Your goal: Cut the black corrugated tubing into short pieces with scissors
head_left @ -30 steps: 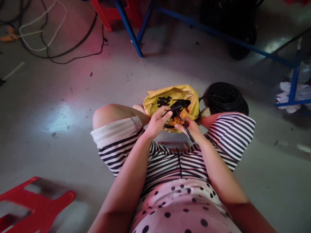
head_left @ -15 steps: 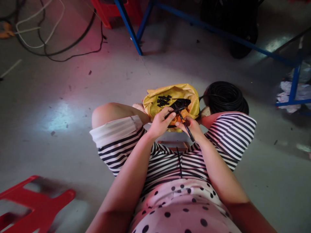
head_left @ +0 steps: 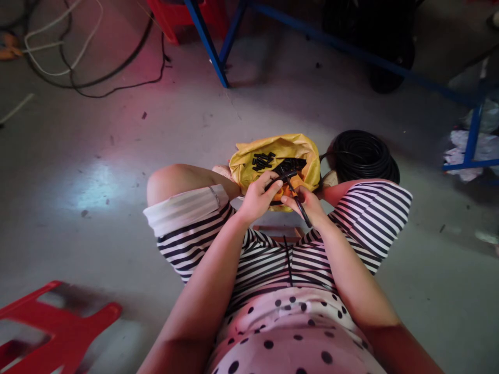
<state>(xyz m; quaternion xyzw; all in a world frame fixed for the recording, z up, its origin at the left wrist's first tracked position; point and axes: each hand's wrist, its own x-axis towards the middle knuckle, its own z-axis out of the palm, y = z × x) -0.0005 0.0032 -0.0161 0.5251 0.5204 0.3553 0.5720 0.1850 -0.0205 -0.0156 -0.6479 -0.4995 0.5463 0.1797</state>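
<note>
My left hand [head_left: 255, 198] is closed, thumb and fingers pinching a length of black tubing [head_left: 277, 177]. My right hand [head_left: 313, 206] grips a pair of hand cutters [head_left: 303, 212] with black and orange handles. The cutters' head lies at the right end of the tubing; whether the blades are apart is too small to make out. Below both hands, between the legs, sits a yellow bag [head_left: 242, 155] with its mouth spread wide. Short black tube pieces [head_left: 262, 162] lie inside it. Right of the bag rests a coil of black tubing [head_left: 364, 158], one strand leading toward the bag.
A red stool [head_left: 54, 327] is at lower left, and another red stool [head_left: 167, 23] is at the top. A blue metal frame [head_left: 212, 49] crosses the upper right. Loose cables [head_left: 117, 78] lie on the grey floor [head_left: 117, 135] at upper left.
</note>
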